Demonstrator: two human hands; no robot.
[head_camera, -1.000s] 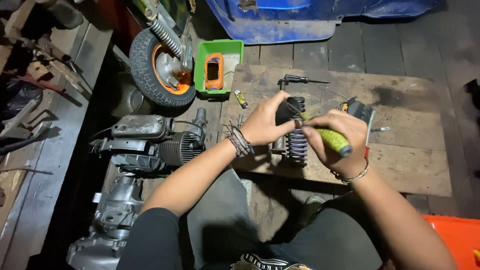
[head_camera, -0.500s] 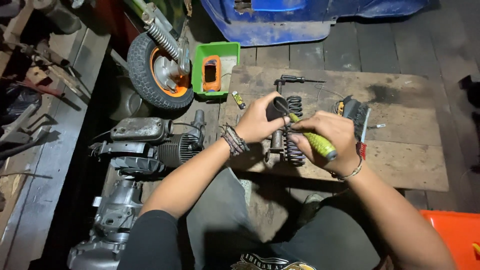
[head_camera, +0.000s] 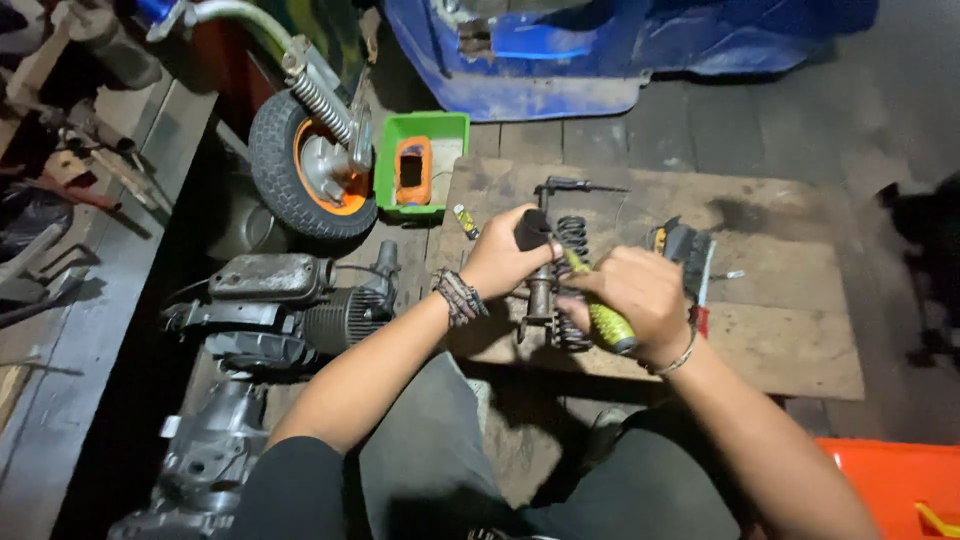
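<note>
I am working over the wooden board (head_camera: 780, 330) lying on the floor, and everything I mention sits relative to it. My left hand (head_camera: 505, 258) is curling its fingers around the dark top of the shock absorber (head_camera: 545, 280), which is standing roughly upright above the board's middle, its black coil spring (head_camera: 572, 240) showing just right of my knuckles. My right hand (head_camera: 635, 295) is wrapping tight around the yellow-green handle of a screwdriver (head_camera: 605, 320), fingers pressed together into a fist, and the tool's shaft is angling up toward the spring; I cannot tell exactly where its tip is touching.

Beyond the board's far left corner a green tray (head_camera: 450, 130) is holding an orange tool (head_camera: 412, 170). Left of that a small wheel (head_camera: 290, 185) with an orange hub is leaning. Off the board's left edge an engine block (head_camera: 280, 310) is lying on the floor. On the board's right part a dark tool (head_camera: 685, 250) is resting.
</note>
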